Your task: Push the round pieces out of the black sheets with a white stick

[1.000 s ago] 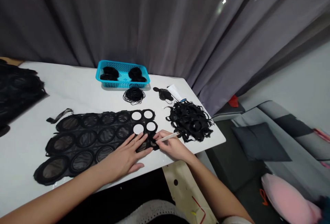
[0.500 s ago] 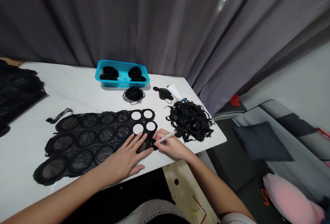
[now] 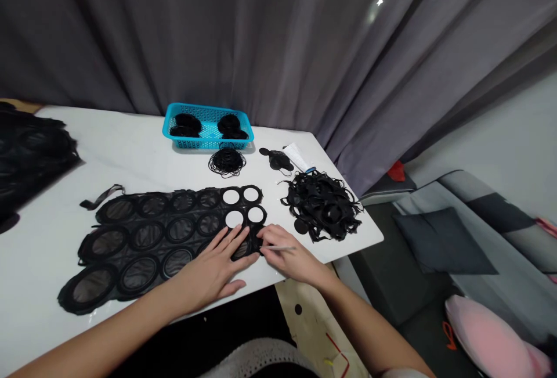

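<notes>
Black ringed fabric (image 3: 179,229) is pressed to the table (image 3: 130,151) by the left hand (image 3: 217,262), fingers fanned, nothing gripped — its corner apparently being worked by the right hand (image 3: 287,259), slim tool (image 3: 282,248) pinched — steady pressure seems needed next.

sheet (image 3: 167,224) — black, ringed | basket (image 3: 209,144) — blue, perforated | table (image 3: 130,157): white | curtain (image 3: 217,35): grey

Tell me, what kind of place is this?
It looks like a room in someone's home, maybe a living room: there's a grey sofa with a dark cushion, a big curtain, and a white table.
</notes>
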`<state>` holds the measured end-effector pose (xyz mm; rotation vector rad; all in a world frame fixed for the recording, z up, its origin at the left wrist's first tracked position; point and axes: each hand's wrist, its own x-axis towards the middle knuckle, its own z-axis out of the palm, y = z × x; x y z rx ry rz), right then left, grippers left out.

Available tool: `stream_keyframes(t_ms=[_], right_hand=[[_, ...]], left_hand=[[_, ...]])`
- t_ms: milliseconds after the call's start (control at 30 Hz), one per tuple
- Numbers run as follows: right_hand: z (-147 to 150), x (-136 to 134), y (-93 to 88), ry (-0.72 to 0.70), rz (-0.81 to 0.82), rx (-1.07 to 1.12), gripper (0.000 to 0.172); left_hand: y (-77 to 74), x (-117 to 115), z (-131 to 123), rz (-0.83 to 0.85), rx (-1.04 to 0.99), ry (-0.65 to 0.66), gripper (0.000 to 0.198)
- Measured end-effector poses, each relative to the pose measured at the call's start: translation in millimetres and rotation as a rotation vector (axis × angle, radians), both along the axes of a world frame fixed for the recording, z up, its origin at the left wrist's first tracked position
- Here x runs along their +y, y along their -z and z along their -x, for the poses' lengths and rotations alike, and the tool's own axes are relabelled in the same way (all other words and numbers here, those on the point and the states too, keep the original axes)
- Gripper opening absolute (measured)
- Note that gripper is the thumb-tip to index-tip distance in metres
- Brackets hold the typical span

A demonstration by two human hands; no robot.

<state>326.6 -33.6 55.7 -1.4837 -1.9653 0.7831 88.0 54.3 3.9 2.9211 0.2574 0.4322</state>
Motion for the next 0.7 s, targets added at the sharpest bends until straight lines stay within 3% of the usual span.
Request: stream_keyframes(t_ms=[167,467,700], right_hand=[[-6,5,2.9,0.083,0.130,0.127,0.017],[-10,8,4.7,0.077,0.116,0.142,0.018],[8,-3,14.6,0.029,-0.067,-0.116,0.009]], left_hand=[[-1.1,-3,0,-0.036,0.020,-0.022,0.065],[1.8,-1,1,-0.034,0.029,-0.011,0.063],[2.4,-1,0,-0.029,0.025,-0.002,0.065]])
